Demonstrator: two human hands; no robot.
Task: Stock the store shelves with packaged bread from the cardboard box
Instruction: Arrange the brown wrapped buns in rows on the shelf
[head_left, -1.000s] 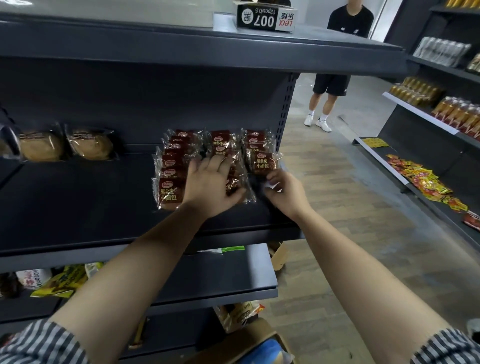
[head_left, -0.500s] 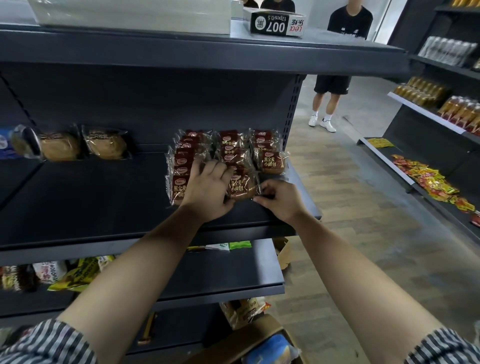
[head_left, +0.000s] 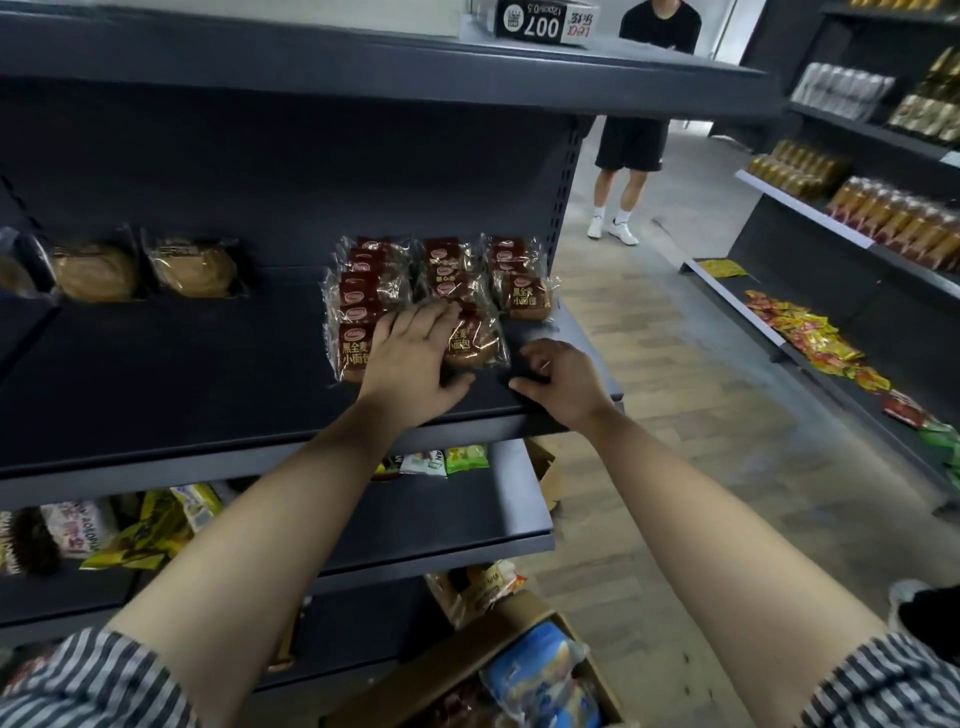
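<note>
The shelf (head_left: 182, 374) has free room from near edge to back panel, between the bun packs (head_left: 192, 267) far left and the small bread packs (head_left: 363, 296) on the right. The upper shelf (head_left: 363, 78) overhangs it. To the right, the aisle floor (head_left: 675, 415) is open as far as a standing person (head_left: 631, 140).

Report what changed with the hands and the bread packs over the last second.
The right hand let go of the front bread pack and drew back toward the front edge of the shelf, now holding nothing. The left hand stays flat on the red packs; the round buns stay put.
</note>
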